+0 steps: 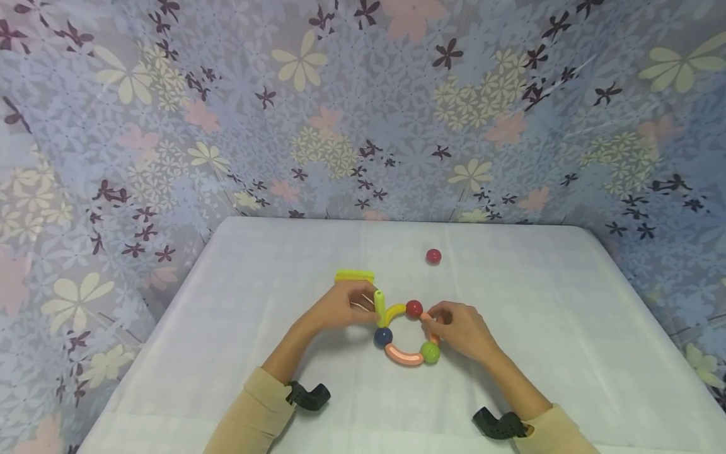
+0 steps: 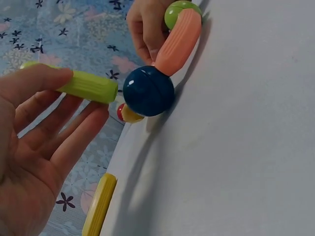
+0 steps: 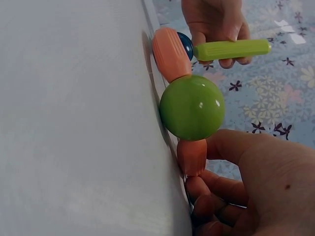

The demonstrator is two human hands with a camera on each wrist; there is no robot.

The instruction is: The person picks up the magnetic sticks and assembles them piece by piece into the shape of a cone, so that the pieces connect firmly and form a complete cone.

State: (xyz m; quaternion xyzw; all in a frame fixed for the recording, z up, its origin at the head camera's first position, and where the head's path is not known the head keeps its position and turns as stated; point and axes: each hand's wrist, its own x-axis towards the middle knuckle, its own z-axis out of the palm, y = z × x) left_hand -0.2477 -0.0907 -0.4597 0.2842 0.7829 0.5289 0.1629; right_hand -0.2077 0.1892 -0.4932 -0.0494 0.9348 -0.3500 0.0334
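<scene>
From the head view, in the middle of the frame, my left hand (image 1: 340, 308) pinches a green stick (image 1: 379, 301) above the ring of balls and sticks (image 1: 405, 337) on the white tabletop (image 1: 227, 328). My right hand (image 1: 462, 328) curls its grip round the ring's orange stick (image 1: 428, 323).

In the left wrist view, the green stick (image 2: 88, 86) ends just beside the blue ball (image 2: 148, 91).

In the right wrist view, the green ball (image 3: 192, 107) fills the middle. A hard push could pop the ring apart, I think.
</scene>
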